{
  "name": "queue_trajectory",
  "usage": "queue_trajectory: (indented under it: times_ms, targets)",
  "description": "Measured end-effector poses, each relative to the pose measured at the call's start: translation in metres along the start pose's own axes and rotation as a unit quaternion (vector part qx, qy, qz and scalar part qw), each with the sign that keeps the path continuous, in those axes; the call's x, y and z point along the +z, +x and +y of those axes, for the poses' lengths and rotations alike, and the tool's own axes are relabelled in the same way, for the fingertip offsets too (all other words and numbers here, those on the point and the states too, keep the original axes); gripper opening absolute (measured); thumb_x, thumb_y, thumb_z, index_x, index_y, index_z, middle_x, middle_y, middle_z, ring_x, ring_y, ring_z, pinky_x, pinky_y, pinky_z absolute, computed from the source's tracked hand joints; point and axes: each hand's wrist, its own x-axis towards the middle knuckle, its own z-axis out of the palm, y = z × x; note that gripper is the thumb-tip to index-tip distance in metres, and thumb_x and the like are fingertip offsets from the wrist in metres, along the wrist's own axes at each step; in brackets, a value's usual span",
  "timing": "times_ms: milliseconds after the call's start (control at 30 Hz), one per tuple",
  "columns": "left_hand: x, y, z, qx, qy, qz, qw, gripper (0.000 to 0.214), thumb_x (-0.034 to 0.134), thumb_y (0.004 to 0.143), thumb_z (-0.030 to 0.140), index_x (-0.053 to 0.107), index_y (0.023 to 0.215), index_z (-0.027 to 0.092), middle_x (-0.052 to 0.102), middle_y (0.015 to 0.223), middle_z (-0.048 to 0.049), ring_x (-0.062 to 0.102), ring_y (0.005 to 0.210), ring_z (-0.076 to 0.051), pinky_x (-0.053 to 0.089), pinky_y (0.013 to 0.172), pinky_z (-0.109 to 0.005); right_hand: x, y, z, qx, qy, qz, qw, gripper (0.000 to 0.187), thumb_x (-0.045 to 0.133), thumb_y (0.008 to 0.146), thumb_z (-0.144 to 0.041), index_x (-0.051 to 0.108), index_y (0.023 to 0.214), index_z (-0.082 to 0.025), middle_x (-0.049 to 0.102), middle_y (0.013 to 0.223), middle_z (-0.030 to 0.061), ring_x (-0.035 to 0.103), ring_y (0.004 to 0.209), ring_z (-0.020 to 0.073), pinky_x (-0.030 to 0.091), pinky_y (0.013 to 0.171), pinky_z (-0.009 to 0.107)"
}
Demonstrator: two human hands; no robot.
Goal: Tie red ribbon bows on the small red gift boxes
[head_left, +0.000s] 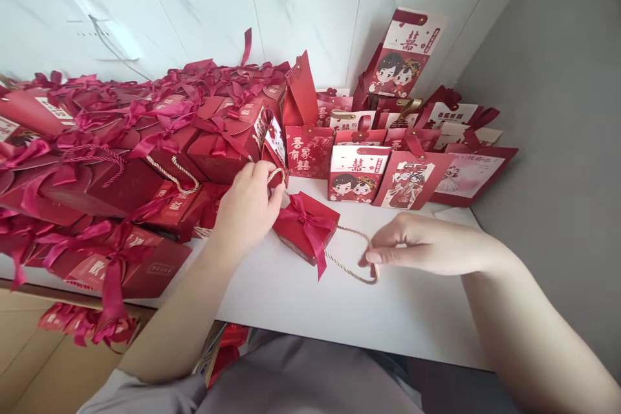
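On the white tabletop in front of me lies a small red gift box [306,228] tied with a dark pink ribbon bow [308,223]. Twisted gold cord handles come out of it on two sides. My left hand [255,197] pinches the cord loop [277,174] at the box's upper left. On the other side, my right hand [417,242] has thumb and fingers closed on the longer cord loop [356,272], which spreads out to the right of the box. Between the two hands the box rests a little turned, bow side up.
Many red boxes with ribbon bows [160,129] are stacked on the left. Upright printed red and white gift bags [359,174] stand behind, near the marbled wall [301,6]. A grey wall [548,110] bounds the right. A cardboard box [33,349] sits below at left.
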Motion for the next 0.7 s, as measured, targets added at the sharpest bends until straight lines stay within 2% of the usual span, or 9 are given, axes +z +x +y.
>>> queue_trajectory:
  times_ms: [67, 100, 167, 267, 333, 467, 567, 633, 700]
  targets:
    - [0.001, -0.009, 0.007, 0.026, 0.061, 0.056, 0.996, 0.036, 0.047, 0.096, 0.026, 0.054, 0.131, 0.017, 0.060, 0.129, -0.0158, 0.057, 0.118, -0.033, 0.047, 0.086, -0.040, -0.003, -0.010, 0.003, 0.067, -0.023, 0.006, 0.997, 0.042, 0.063, 0.090, -0.059, 0.082, 0.079, -0.024, 0.078, 0.081, 0.0047, 0.072, 0.076, 0.0229, 0.055, 0.071, 0.032]
    - [0.000, -0.014, 0.012, 0.042, 0.067, 0.058, 0.995, 0.038, 0.045, 0.098, 0.027, 0.053, 0.133, 0.016, 0.059, 0.130, -0.0167, 0.057, 0.120, -0.034, 0.047, 0.089, -0.041, -0.005, -0.014, 0.006, 0.089, -0.023, 0.026, 0.995, 0.042, 0.063, 0.089, -0.060, 0.082, 0.076, -0.025, 0.079, 0.082, 0.0046, 0.072, 0.077, 0.0238, 0.055, 0.072, 0.032]
    - [0.000, -0.024, 0.022, 0.067, 0.045, 0.008, 0.997, 0.044, 0.045, 0.099, 0.042, 0.054, 0.134, 0.016, 0.062, 0.126, -0.0169, 0.060, 0.116, -0.034, 0.047, 0.089, -0.042, -0.007, -0.018, 0.010, 0.109, -0.026, 0.080, 0.991, 0.041, 0.062, 0.090, -0.060, 0.081, 0.076, -0.026, 0.079, 0.087, 0.0037, 0.072, 0.082, 0.0253, 0.054, 0.077, 0.034]
    - [0.005, -0.038, 0.035, 0.059, 0.017, -0.088, 0.994, 0.079, 0.057, 0.083, 0.072, 0.052, 0.136, 0.014, 0.063, 0.123, -0.0194, 0.061, 0.113, -0.039, 0.048, 0.087, -0.044, -0.008, -0.017, 0.021, 0.095, 0.000, 0.115, 0.989, 0.037, 0.059, 0.093, -0.058, 0.079, 0.094, -0.027, 0.078, 0.099, 0.0041, 0.070, 0.095, 0.0269, 0.052, 0.088, 0.037]
    - [0.013, -0.043, 0.041, 0.037, 0.027, -0.132, 0.990, 0.092, 0.060, 0.076, 0.077, 0.048, 0.140, 0.011, 0.062, 0.121, -0.0224, 0.062, 0.111, -0.042, 0.048, 0.086, -0.045, -0.005, -0.012, 0.031, 0.071, 0.043, 0.120, 0.989, 0.040, 0.058, 0.094, -0.059, 0.077, 0.103, -0.024, 0.077, 0.103, 0.0069, 0.069, 0.100, 0.0275, 0.051, 0.092, 0.039]
    - [0.019, -0.040, 0.041, 0.038, 0.013, -0.180, 0.983, 0.091, 0.061, 0.079, 0.069, 0.042, 0.146, 0.011, 0.064, 0.117, -0.0239, 0.065, 0.102, -0.043, 0.049, 0.078, -0.045, 0.005, -0.001, 0.053, 0.055, 0.101, 0.125, 0.986, 0.044, 0.060, 0.093, -0.061, 0.075, 0.103, -0.021, 0.075, 0.103, 0.0092, 0.068, 0.101, 0.0269, 0.051, 0.094, 0.039]
    - [-0.004, -0.032, 0.028, 0.048, -0.080, -0.211, 0.973, 0.084, 0.074, 0.074, 0.059, 0.048, 0.145, 0.022, 0.068, 0.113, -0.0165, 0.068, 0.097, -0.040, 0.050, 0.075, -0.042, 0.011, 0.004, 0.065, 0.077, 0.095, 0.126, 0.984, 0.045, 0.063, 0.090, -0.062, 0.074, 0.103, -0.021, 0.075, 0.106, 0.0089, 0.068, 0.103, 0.0278, 0.049, 0.096, 0.040]
    - [-0.034, -0.031, 0.010, 0.034, -0.174, -0.234, 0.956, 0.090, 0.083, 0.068, 0.051, 0.047, 0.148, 0.028, 0.070, 0.113, -0.0106, 0.069, 0.098, -0.035, 0.051, 0.076, -0.037, 0.013, 0.006, 0.067, 0.085, 0.087, 0.126, 0.985, 0.045, 0.063, 0.089, -0.063, 0.074, 0.103, -0.021, 0.074, 0.108, 0.0092, 0.067, 0.105, 0.0282, 0.048, 0.096, 0.040]
    - [-0.069, -0.036, -0.011, -0.010, -0.289, -0.240, 0.927, 0.097, 0.089, 0.063, 0.041, 0.047, 0.149, 0.028, 0.068, 0.122, -0.0081, 0.067, 0.108, -0.032, 0.053, 0.080, -0.032, 0.015, 0.007, 0.066, 0.083, 0.089, 0.124, 0.985, 0.045, 0.062, 0.090, -0.063, 0.073, 0.103, -0.020, 0.074, 0.108, 0.0097, 0.067, 0.105, 0.0281, 0.048, 0.096, 0.039]
